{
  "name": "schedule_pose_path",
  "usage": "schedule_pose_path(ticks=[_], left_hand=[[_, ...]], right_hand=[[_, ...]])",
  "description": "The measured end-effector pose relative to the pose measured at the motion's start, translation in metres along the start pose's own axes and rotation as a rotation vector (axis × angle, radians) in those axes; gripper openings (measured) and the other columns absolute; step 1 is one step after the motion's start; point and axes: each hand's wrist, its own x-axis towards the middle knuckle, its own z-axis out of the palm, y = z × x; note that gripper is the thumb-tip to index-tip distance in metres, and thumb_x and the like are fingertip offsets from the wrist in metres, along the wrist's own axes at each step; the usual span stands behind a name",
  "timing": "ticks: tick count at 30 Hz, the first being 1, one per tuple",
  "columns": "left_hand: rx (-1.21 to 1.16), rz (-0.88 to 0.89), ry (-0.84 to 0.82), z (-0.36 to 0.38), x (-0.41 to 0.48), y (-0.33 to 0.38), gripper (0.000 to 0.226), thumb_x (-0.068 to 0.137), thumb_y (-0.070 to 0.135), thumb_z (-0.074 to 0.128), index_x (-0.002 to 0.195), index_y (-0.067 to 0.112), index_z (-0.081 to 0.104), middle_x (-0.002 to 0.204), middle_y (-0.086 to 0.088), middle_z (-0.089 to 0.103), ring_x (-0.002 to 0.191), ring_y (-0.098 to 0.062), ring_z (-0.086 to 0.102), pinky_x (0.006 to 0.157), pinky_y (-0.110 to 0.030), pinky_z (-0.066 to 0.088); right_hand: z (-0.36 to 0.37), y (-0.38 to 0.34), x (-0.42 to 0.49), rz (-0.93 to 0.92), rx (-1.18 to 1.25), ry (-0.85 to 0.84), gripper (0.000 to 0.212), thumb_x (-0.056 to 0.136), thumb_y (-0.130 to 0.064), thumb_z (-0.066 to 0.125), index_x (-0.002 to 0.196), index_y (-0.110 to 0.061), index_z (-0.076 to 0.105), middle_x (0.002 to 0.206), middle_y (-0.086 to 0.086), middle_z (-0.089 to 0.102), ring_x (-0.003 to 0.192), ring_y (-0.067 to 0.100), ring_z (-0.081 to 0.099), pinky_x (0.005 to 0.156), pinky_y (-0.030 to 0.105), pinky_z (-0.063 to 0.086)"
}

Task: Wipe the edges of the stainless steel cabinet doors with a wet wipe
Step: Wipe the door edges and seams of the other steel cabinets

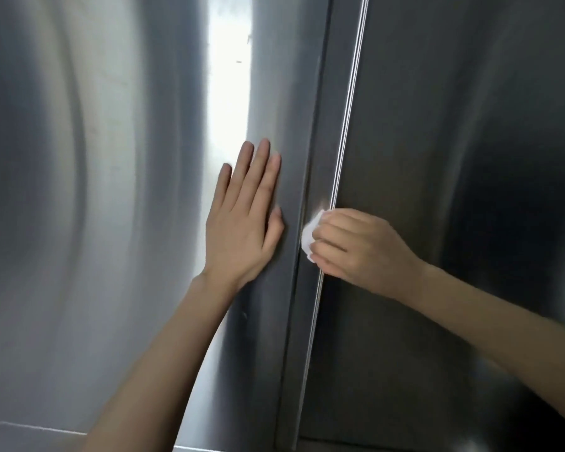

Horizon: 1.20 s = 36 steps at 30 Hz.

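Note:
Two brushed stainless steel cabinet doors fill the view: the left door and the right door. A narrow vertical strip with a bright edge runs between them. My left hand lies flat on the left door near its right edge, fingers straight and pointing up. My right hand grips a small folded white wet wipe and presses it against the strip at the right door's left edge.
A bright reflection runs down the left door above my left hand. The doors' bottom edge and a steel ledge show at the lower left. Both forearms reach in from below.

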Motion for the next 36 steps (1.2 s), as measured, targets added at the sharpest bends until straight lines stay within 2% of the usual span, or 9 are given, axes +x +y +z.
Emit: schedule_pose_path(ticks=[6,9,13,18,21,26,30,32,36], left_hand=[[0.023,0.079,0.013,0.005,-0.016,-0.009,0.056,0.096,0.023,0.035,0.15,0.008,0.031,0.158,-0.011,0.025,0.148,-0.025,0.014,0.122,-0.041,0.006],[0.026,0.107,0.017,0.006,-0.028,-0.011,0.055,0.097,0.023,0.035,0.149,0.009,0.033,0.157,-0.011,0.028,0.148,-0.026,0.017,0.12,-0.044,0.01],[-0.033,0.092,0.022,0.008,-0.037,-0.01,0.055,0.095,0.02,0.036,0.149,0.01,0.034,0.157,-0.009,0.027,0.148,-0.026,0.016,0.118,-0.046,0.013],[-0.002,0.063,0.021,0.011,-0.048,-0.006,0.056,0.095,0.021,0.037,0.15,0.009,0.032,0.158,-0.007,0.022,0.148,-0.025,0.014,0.119,-0.044,0.01],[0.024,0.072,0.024,0.014,-0.049,-0.007,0.055,0.096,0.02,0.037,0.15,0.008,0.032,0.157,-0.01,0.026,0.147,-0.026,0.016,0.119,-0.046,0.012],[0.037,0.134,-0.035,0.013,-0.068,-0.01,0.055,0.096,0.019,0.034,0.15,0.009,0.031,0.157,-0.008,0.028,0.148,-0.026,0.016,0.12,-0.044,0.009],[0.025,0.132,-0.101,0.015,-0.103,-0.011,0.056,0.095,0.02,0.033,0.151,0.011,0.027,0.158,-0.006,0.023,0.149,-0.023,0.009,0.121,-0.044,0.007],[0.006,0.089,-0.106,0.017,-0.113,-0.007,0.057,0.096,0.021,0.031,0.151,0.011,0.024,0.159,-0.003,0.018,0.15,-0.02,0.005,0.121,-0.044,0.005],[-0.002,0.045,-0.103,0.018,-0.116,-0.001,0.056,0.097,0.022,0.03,0.152,0.012,0.024,0.16,-0.002,0.014,0.15,-0.02,0.003,0.122,-0.045,0.004]], right_hand=[[-0.004,-0.006,0.01,0.24,-0.11,0.138,0.017,0.086,0.001,0.06,0.072,-0.001,0.069,0.079,0.01,0.067,0.08,0.027,0.066,0.098,0.03,0.046],[0.009,-0.04,-0.006,0.308,-0.084,0.107,0.014,0.084,0.002,0.064,0.072,-0.002,0.07,0.08,0.011,0.068,0.083,0.027,0.067,0.094,0.033,0.05],[0.015,-0.055,-0.017,0.288,-0.074,0.068,0.007,0.082,-0.003,0.07,0.077,-0.002,0.073,0.084,0.011,0.072,0.085,0.024,0.069,0.089,0.035,0.053],[0.016,-0.031,0.002,0.373,-0.115,0.247,0.009,0.085,-0.001,0.066,0.078,-0.001,0.072,0.085,0.01,0.07,0.088,0.023,0.067,0.092,0.032,0.051],[0.03,-0.067,-0.014,0.463,-0.07,0.298,0.011,0.085,0.002,0.066,0.075,0.0,0.07,0.082,0.011,0.069,0.085,0.024,0.066,0.093,0.033,0.05],[0.051,-0.147,-0.071,0.426,0.024,0.13,0.006,0.08,0.003,0.071,0.074,0.001,0.072,0.081,0.013,0.07,0.083,0.025,0.068,0.097,0.033,0.048],[0.049,-0.114,-0.045,0.466,-0.019,0.264,0.002,0.085,0.003,0.066,0.084,0.002,0.068,0.083,0.014,0.07,0.083,0.025,0.069,0.086,0.037,0.054],[0.044,-0.088,-0.026,0.498,-0.079,0.336,0.005,0.088,0.002,0.063,0.087,0.001,0.068,0.083,0.013,0.07,0.085,0.025,0.068,0.089,0.035,0.053],[0.045,-0.095,-0.037,0.433,-0.103,0.286,0.009,0.084,0.003,0.066,0.078,0.0,0.072,0.081,0.011,0.07,0.084,0.025,0.068,0.092,0.034,0.051]])
